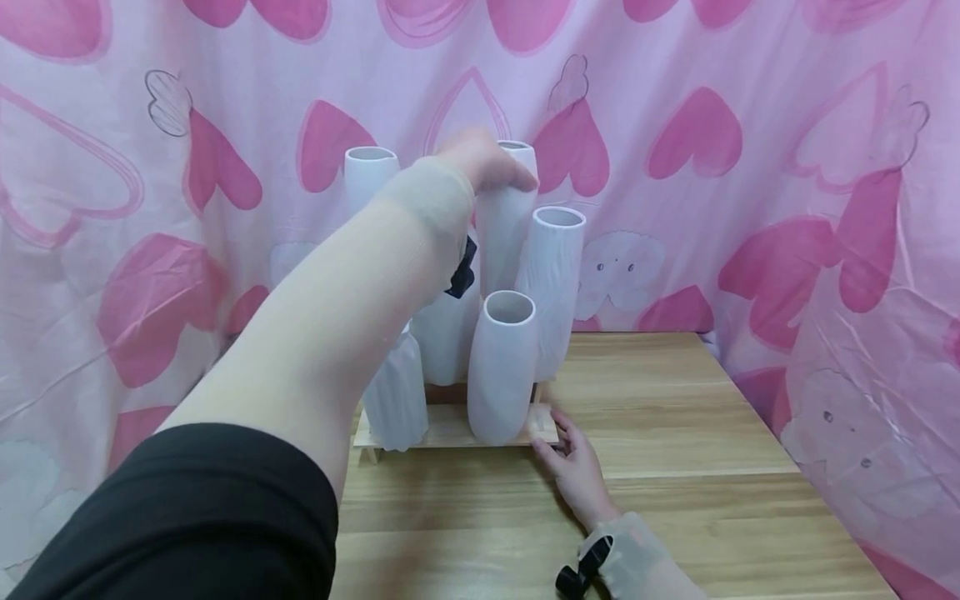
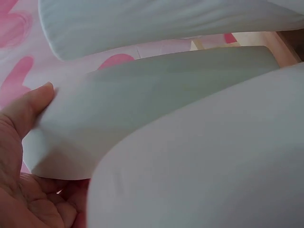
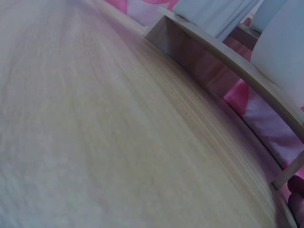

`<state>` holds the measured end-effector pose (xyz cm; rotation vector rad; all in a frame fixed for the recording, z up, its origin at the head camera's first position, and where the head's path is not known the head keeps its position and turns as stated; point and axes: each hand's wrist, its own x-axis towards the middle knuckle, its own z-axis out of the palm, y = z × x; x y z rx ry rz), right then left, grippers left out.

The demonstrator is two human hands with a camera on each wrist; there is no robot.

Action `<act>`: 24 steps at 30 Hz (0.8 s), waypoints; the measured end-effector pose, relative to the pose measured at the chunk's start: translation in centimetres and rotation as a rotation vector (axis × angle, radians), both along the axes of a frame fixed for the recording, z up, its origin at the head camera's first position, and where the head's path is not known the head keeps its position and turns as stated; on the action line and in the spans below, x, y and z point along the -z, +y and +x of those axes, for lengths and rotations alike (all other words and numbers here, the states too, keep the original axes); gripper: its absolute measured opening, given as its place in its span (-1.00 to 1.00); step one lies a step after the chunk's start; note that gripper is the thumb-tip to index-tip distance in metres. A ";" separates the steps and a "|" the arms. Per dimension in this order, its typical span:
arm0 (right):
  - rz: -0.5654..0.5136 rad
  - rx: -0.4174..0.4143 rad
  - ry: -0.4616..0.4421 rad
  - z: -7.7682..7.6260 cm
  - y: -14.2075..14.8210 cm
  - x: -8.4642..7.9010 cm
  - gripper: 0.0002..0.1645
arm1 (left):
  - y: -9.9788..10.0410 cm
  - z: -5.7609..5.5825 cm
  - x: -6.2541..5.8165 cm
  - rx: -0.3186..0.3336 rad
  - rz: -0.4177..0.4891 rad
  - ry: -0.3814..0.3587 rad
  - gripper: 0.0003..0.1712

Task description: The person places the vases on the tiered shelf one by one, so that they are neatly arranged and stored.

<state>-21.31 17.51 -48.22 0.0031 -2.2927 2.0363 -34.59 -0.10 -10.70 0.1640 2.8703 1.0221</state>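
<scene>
A stepped wooden rack [image 1: 450, 435] bears several white vases. Its lowest shelf edge [image 3: 228, 57] crosses the right wrist view. My left hand [image 1: 480, 162] grips a tall white vase [image 1: 504, 237] at the back near its rim. In the left wrist view the thumb [image 2: 40, 99] lies along that vase [image 2: 128, 104], with the other fingers curled below it. Low at the right, my right hand [image 1: 577, 471] holds the front right corner of the rack between thumb and fingers; only some fingertips [image 3: 297, 199] show in its wrist view.
Around the held vase stand a ribbed vase [image 1: 553, 283], a front right vase [image 1: 501, 375], a front left vase [image 1: 397, 396], a middle vase [image 1: 446, 342] and a back left vase [image 1: 371, 171]. A heart-patterned pink curtain [image 1: 693, 133] hangs behind the wooden table [image 1: 660, 417].
</scene>
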 end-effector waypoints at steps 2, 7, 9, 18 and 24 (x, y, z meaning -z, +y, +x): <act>0.002 0.001 0.006 0.0 0.0 0.1 -0.22 | 0.0 0.0 0.1 -0.003 -0.001 -0.010 -0.20; 0.003 0.015 0.026 -0.9 0.4 2.1 -0.19 | -0.1 0.2 0.2 -0.016 0.016 -0.034 -0.20; 0.010 0.020 0.032 -1.1 0.4 2.5 -0.18 | -0.2 0.2 0.3 -0.015 0.007 -0.032 -0.19; 0.004 0.016 0.029 -0.9 0.2 2.3 -0.22 | -0.1 0.1 1.0 0.004 -0.066 -0.027 -0.16; 0.007 0.012 -0.003 -0.7 0.2 1.9 -0.20 | -0.1 0.3 1.3 -0.002 -0.076 -0.050 -0.15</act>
